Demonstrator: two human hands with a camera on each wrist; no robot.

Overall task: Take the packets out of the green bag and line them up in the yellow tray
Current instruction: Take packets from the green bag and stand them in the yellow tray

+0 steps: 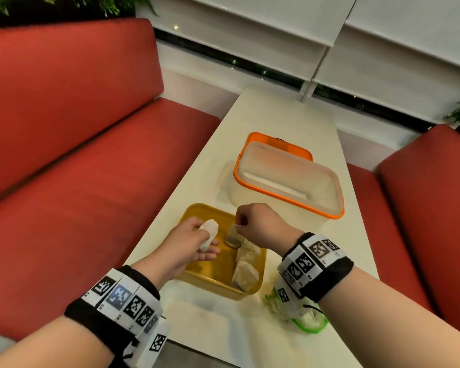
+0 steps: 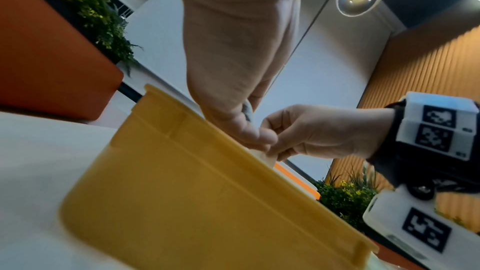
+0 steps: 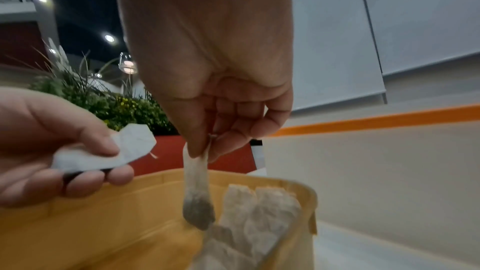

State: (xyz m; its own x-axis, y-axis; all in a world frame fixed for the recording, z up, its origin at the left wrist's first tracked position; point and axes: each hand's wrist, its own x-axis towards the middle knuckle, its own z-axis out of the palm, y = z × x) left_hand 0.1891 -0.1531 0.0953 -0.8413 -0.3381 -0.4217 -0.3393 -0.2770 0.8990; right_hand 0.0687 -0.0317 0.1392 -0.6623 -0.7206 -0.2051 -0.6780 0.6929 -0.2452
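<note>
The yellow tray sits on the white table near its front edge. Along its right side lie several white packets in a row. My right hand pinches the top of one packet, which hangs upright over the tray beside that row, its dark filling at the bottom. My left hand hovers over the tray's left half and holds a white packet under its thumb. The green bag lies crumpled on the table right of the tray, partly hidden under my right wrist.
Behind the tray stands a clear plastic box with an orange rim. Red padded benches flank the narrow table on both sides. A clear lid or tray lies on the table's near edge.
</note>
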